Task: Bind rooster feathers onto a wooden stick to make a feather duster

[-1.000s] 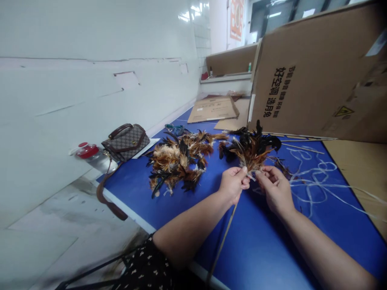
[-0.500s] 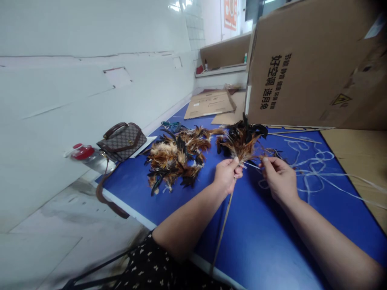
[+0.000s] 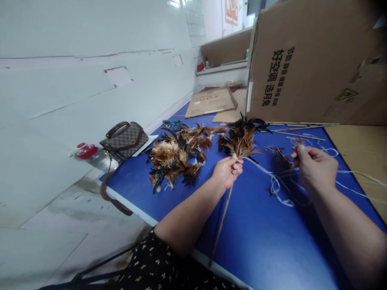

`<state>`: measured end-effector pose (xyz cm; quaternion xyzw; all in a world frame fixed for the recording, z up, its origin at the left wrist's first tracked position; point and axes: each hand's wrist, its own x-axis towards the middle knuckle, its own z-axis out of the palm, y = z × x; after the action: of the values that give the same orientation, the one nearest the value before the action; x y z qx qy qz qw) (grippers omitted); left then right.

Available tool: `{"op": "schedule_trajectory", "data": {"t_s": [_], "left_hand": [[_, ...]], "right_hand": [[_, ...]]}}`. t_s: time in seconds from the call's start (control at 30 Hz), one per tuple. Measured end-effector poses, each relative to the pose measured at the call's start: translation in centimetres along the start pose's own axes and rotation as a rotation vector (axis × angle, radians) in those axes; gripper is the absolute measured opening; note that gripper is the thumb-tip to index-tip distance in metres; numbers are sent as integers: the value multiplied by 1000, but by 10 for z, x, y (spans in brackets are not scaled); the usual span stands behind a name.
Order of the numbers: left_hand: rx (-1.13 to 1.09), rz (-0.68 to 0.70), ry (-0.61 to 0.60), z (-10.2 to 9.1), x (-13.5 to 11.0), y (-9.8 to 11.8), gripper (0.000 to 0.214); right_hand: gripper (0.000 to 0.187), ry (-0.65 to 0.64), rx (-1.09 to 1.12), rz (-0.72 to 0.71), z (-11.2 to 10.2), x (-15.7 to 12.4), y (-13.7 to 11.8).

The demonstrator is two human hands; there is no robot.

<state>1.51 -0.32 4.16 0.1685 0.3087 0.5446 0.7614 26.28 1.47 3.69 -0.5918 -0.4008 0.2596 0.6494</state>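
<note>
Brown and black feathers (image 3: 247,141) topped a thin stick (image 3: 223,216) above the blue table (image 3: 256,241). The left hand (image 3: 226,171) squeezed where they met, probably so none slipped. The right hand (image 3: 317,167) pinched closed near white string (image 3: 288,203); its catch was unclear.

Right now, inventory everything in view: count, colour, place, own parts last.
table: one, blue, centre
stick: one, tan, centre
feather bundle: one, brown and black, at stick's top
feather pile: one, mostly brown, left of bundle
string: uncountable, whitish, table's right
handbag: one, brown, left
bottle: one, clear, red lid, beside handbag
upright cardboard: one, brown, back right
flat cardboard: two or more, brown, far end
thin sticks: several, tan, before upright cardboard
poster: one, orange, background
wall: one, white, left
clothing: one, black, bottom
left hand: one, gripping stick
right hand: one, near string, contents unclear
</note>
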Motion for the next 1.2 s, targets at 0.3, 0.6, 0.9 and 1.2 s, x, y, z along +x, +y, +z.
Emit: {"op": "schedule_trajectory", "data": {"t_s": [0.3, 0.6, 0.9, 1.2], "left_hand": [[47, -4, 23, 0, -1, -1, 22], [148, 91, 12, -2, 0, -13, 36], [211, 133, -54, 2, -6, -22, 43], [419, 204, 72, 5, -8, -29, 39]], "right_hand": [[46, 24, -160, 167, -18, 19, 6], [62, -511, -100, 47, 16, -23, -10], [49, -640, -38, 56, 42, -71, -14], [50, -562, -149, -77, 42, -83, -19]]}}
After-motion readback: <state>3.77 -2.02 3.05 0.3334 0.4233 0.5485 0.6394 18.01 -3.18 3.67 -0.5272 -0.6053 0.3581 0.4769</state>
